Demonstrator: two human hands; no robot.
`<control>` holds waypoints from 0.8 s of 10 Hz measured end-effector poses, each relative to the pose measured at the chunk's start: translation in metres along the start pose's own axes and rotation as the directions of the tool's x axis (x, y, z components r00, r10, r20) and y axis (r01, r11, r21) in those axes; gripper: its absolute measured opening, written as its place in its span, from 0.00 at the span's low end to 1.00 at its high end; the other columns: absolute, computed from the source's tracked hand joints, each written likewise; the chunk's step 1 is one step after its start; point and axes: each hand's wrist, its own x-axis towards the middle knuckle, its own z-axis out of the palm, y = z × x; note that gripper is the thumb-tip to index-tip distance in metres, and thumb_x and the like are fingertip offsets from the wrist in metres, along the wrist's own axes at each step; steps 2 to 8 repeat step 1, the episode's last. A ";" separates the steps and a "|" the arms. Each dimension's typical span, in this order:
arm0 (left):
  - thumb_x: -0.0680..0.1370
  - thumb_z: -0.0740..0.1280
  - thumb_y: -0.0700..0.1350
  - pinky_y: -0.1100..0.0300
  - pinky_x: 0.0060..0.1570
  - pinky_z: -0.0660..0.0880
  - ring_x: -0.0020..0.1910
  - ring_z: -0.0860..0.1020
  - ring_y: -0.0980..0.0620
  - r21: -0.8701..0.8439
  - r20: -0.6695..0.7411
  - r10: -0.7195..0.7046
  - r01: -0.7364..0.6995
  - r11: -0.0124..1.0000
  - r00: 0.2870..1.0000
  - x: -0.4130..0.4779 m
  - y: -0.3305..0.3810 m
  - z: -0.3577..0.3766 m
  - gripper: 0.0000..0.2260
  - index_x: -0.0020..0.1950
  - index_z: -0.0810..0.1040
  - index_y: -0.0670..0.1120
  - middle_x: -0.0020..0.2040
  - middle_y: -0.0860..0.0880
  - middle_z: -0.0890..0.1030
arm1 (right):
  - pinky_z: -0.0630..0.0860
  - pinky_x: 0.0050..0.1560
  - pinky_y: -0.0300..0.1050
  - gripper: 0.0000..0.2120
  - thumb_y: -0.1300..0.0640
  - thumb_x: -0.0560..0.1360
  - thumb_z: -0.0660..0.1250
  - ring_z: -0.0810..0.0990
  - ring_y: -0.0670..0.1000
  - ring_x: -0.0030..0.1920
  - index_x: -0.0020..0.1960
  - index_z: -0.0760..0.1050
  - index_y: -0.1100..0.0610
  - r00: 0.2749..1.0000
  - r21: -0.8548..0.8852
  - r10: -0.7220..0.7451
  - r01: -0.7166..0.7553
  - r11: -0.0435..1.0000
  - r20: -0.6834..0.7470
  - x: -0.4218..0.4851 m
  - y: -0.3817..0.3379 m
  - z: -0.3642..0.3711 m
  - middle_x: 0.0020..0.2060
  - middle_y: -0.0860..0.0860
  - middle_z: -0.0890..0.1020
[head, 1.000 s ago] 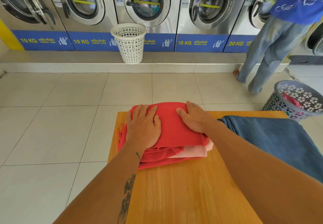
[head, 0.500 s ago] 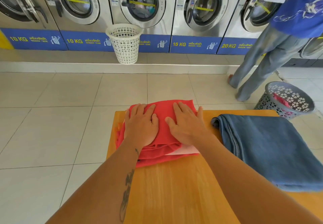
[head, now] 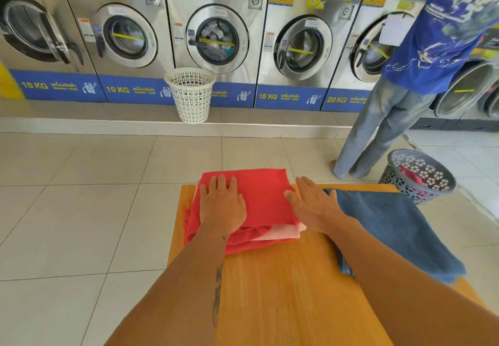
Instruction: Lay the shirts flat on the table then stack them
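Observation:
A stack of folded shirts sits at the far left of the wooden table (head: 283, 286). Its top piece is a red shirt (head: 263, 197), with a pale pink shirt (head: 280, 233) and more red cloth showing beneath at the near edge. My left hand (head: 221, 205) lies flat, palm down, on the left part of the red shirt. At the stack's right edge my right hand (head: 314, 204) is flat with fingers spread, holding nothing. A blue shirt (head: 397, 226) lies spread on the right side of the table, just beyond my right hand.
A grey laundry basket (head: 421, 178) with clothes stands on the floor past the table's far right corner. A person in a blue shirt (head: 421, 56) stands at the washing machines (head: 216, 35) on the right. A white basket (head: 190, 94) sits by the machines.
My right hand slid from the middle of the red shirt to its right edge. The left hand stayed flat on the stack. The view tilted upward.

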 end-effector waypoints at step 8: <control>0.80 0.48 0.54 0.43 0.75 0.53 0.78 0.53 0.42 -0.098 0.025 0.042 -0.039 0.994 0.999 -0.034 0.011 -0.014 0.27 0.79 0.54 0.48 0.80 0.43 0.55 | 0.53 0.71 0.65 0.28 0.42 0.79 0.50 0.63 0.57 0.72 0.72 0.62 0.58 1.000 0.033 -0.027 0.027 0.999 0.008 -0.019 -0.002 -0.024 0.71 0.54 0.67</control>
